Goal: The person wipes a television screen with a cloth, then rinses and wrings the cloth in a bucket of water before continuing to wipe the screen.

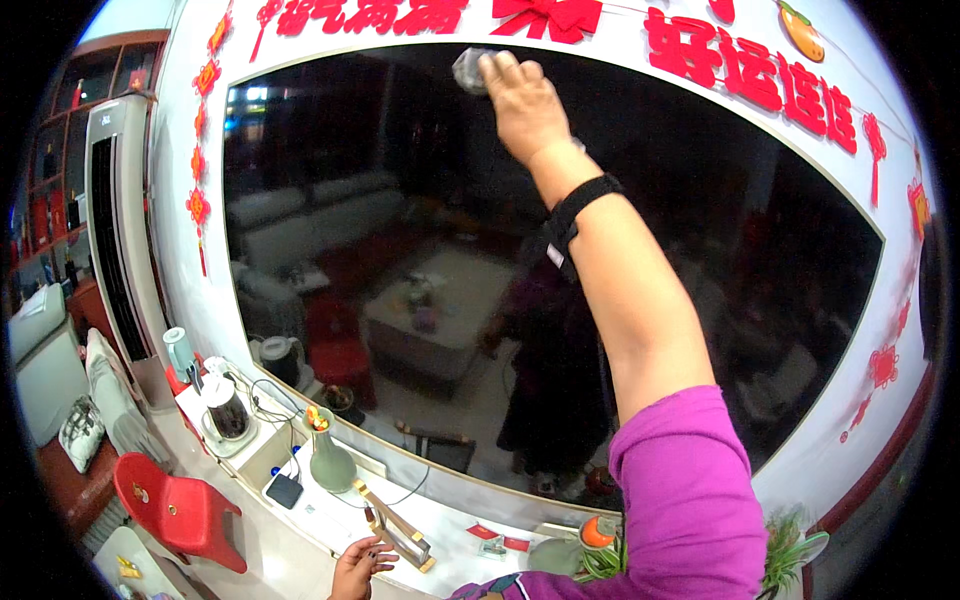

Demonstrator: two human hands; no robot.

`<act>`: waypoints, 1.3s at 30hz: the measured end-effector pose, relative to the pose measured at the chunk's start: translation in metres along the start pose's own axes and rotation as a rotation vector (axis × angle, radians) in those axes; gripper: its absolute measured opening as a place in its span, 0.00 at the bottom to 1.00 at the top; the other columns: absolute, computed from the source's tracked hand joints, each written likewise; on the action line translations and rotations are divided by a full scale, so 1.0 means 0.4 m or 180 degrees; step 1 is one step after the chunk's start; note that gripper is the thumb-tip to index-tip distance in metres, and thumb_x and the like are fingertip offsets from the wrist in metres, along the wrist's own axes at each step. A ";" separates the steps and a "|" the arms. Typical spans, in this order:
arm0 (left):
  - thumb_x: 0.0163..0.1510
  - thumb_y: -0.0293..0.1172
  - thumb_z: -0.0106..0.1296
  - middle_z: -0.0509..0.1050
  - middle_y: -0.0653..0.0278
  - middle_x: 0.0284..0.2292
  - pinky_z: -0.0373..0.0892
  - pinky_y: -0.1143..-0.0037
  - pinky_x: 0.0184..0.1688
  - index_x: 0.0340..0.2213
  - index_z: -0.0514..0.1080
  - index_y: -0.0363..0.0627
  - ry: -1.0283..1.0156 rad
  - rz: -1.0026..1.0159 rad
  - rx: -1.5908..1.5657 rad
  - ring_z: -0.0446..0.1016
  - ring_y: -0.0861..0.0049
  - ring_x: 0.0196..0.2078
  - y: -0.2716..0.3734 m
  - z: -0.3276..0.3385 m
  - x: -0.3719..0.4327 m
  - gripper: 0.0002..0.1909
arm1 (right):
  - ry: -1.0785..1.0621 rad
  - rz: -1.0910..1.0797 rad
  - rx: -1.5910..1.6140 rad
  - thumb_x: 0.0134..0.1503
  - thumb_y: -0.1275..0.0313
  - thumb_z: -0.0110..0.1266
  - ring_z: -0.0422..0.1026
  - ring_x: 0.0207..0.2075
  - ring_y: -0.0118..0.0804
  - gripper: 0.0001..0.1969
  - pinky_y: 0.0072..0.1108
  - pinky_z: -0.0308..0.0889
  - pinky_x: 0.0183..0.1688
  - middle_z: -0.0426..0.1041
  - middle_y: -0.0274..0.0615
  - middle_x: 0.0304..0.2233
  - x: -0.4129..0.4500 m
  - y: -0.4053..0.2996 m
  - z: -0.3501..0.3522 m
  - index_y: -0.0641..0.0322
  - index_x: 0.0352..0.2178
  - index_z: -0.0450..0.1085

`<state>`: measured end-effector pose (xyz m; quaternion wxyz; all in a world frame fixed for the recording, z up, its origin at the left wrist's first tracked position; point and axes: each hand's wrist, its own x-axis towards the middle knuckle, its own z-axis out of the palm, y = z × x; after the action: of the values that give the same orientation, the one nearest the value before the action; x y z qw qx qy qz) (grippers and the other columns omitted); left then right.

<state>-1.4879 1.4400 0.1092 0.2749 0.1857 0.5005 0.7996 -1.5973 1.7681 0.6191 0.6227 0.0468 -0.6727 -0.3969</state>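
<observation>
My right hand [525,101] is raised to the top edge of a large wall-mounted television [420,247] with a dark, glossy screen. Its fingers press a crumpled grey cloth [471,71] against the glass. A black band circles that wrist. Low in the view, my left hand [361,564] has its fingers apart and holds nothing that I can see. It is beside a wooden frame-like stand [396,525] on the white cabinet [450,566]; whether they touch is not plain.
On the cabinet stand a green vase [331,459], a black box [285,491], a glass kettle [225,409] with cables, and potted plants [600,562]. A red plastic chair [184,510] is at the lower left. Red decorations [682,49] hang around the screen.
</observation>
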 end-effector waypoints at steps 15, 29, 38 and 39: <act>0.45 0.18 0.42 0.64 0.60 0.41 0.60 0.78 0.45 0.46 0.56 0.35 0.0234 0.0880 0.1169 0.65 0.75 0.40 0.134 0.064 0.135 0.23 | -0.0291 -0.0552 0.0883 0.42 0.79 0.41 0.63 0.36 0.43 0.20 0.25 0.65 0.38 0.62 0.41 0.40 -0.083 -0.079 -0.018 0.61 0.41 0.61; 0.31 0.32 0.61 0.36 0.49 0.55 0.49 0.63 0.54 0.54 0.40 0.54 0.0474 0.3156 0.4244 0.38 0.54 0.57 0.590 0.647 0.503 0.52 | 0.0155 0.0781 -0.1361 0.40 0.82 0.42 0.63 0.37 0.41 0.26 0.24 0.59 0.42 0.62 0.37 0.40 -0.411 0.540 -0.443 0.53 0.45 0.60; 0.29 0.34 0.63 0.34 0.56 0.56 0.52 0.55 0.51 0.54 0.37 0.61 0.0862 0.3064 0.4554 0.35 0.57 0.58 0.590 0.742 0.569 0.55 | 0.0456 0.1959 -0.1638 0.48 0.75 0.42 0.58 0.45 0.45 0.22 0.30 0.52 0.47 0.58 0.47 0.44 -0.651 0.717 -0.585 0.60 0.48 0.56; 0.29 0.35 0.63 0.34 0.56 0.56 0.52 0.56 0.51 0.54 0.37 0.59 0.0846 0.3107 0.4552 0.35 0.57 0.58 0.588 0.745 0.574 0.55 | 0.0524 0.2000 -0.1575 0.48 0.76 0.42 0.58 0.44 0.46 0.23 0.31 0.53 0.46 0.57 0.48 0.45 -0.650 0.708 -0.574 0.60 0.48 0.56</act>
<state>-1.5559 1.7100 0.4545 -0.3409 0.4123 0.7745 0.3375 -1.2170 1.9967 0.5578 0.7579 -0.2807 -0.4863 -0.3321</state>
